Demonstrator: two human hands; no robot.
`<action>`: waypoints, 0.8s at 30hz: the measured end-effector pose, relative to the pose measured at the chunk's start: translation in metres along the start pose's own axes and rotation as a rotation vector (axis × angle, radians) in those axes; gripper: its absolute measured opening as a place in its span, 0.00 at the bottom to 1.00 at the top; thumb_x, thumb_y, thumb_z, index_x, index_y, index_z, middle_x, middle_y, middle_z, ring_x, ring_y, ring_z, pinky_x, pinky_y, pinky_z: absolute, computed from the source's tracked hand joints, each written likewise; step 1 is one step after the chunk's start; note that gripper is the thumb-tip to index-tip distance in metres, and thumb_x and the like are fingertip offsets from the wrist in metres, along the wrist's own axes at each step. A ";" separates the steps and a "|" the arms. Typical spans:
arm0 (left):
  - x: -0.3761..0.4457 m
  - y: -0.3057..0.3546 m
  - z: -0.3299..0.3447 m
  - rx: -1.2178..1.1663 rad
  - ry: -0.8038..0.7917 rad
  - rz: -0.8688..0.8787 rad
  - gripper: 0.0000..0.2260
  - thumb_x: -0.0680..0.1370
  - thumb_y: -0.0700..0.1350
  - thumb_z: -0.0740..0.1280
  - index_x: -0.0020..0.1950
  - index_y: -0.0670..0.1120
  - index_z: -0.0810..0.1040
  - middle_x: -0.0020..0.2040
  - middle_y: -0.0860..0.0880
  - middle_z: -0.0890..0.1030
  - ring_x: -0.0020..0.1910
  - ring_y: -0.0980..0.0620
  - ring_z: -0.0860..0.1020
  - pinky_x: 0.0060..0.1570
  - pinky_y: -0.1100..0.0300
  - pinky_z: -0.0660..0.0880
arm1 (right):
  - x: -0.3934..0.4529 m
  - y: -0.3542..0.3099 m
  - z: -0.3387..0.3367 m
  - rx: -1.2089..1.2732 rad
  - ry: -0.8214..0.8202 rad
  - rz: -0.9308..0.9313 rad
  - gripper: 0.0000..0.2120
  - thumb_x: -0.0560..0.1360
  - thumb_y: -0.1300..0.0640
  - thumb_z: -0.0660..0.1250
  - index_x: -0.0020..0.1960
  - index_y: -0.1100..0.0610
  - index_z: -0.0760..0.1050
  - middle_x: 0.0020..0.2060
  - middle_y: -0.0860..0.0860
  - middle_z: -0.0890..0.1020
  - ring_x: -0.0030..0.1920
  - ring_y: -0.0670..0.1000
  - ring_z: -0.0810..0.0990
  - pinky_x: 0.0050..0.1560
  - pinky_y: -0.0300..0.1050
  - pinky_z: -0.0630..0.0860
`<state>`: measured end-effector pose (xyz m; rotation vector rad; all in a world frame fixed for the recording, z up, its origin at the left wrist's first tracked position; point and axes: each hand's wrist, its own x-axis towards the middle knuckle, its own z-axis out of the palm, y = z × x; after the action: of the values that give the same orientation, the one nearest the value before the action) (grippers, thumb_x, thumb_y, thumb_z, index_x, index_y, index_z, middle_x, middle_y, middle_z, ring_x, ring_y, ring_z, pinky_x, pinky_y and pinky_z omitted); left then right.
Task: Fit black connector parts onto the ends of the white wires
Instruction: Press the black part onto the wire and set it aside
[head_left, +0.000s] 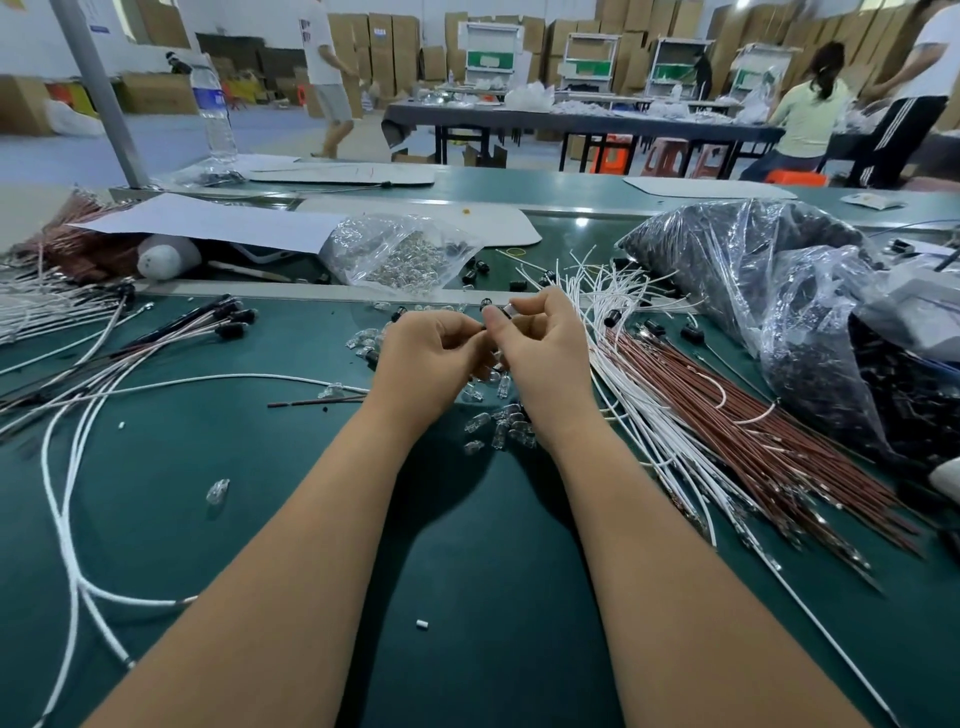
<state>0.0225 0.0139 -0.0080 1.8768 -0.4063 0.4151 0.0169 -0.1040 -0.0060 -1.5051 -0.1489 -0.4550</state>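
Both hands meet mid-table over the clear bulbs (506, 426); left hand (431, 358) and right hand (540, 348) pinch a black connector (491, 310) between fingertips; looks like mid-fit; next probably needs a wire (639, 384) from the right-hand pile, seated straight.

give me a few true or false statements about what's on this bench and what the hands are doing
1. Both hands, left and right, meet over the green mat and pinch a small part between them. True.
2. The brown wires lie left of the hands. False: they lie to the right, beside the white wires.
3. Small clear bulbs lie on the mat under the wrists. True.
4. The big bag of black parts is at the near left. False: it sits at the far right.
5. A water bottle stands at the far left. True.
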 end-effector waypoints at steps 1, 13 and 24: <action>-0.001 0.001 0.002 -0.005 0.009 0.002 0.08 0.76 0.41 0.70 0.39 0.39 0.84 0.31 0.45 0.82 0.28 0.56 0.77 0.32 0.60 0.75 | 0.000 0.000 0.002 0.009 0.019 -0.014 0.08 0.75 0.64 0.69 0.42 0.58 0.69 0.29 0.48 0.75 0.27 0.40 0.74 0.29 0.33 0.72; -0.003 0.005 0.005 0.004 0.081 0.041 0.08 0.76 0.40 0.71 0.37 0.40 0.83 0.29 0.49 0.81 0.29 0.56 0.75 0.31 0.58 0.72 | 0.007 0.000 0.004 0.102 -0.029 0.024 0.15 0.78 0.67 0.63 0.37 0.56 0.64 0.29 0.50 0.73 0.26 0.43 0.70 0.27 0.35 0.69; 0.003 0.005 -0.007 -0.172 0.032 0.103 0.08 0.77 0.37 0.68 0.44 0.49 0.82 0.33 0.50 0.81 0.33 0.57 0.76 0.40 0.64 0.76 | 0.003 -0.009 0.005 0.359 -0.060 0.131 0.11 0.83 0.61 0.53 0.48 0.60 0.73 0.31 0.53 0.77 0.30 0.51 0.74 0.35 0.47 0.71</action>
<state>0.0217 0.0189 -0.0002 1.6854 -0.5033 0.4640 0.0172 -0.0999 0.0041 -1.1678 -0.1681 -0.2615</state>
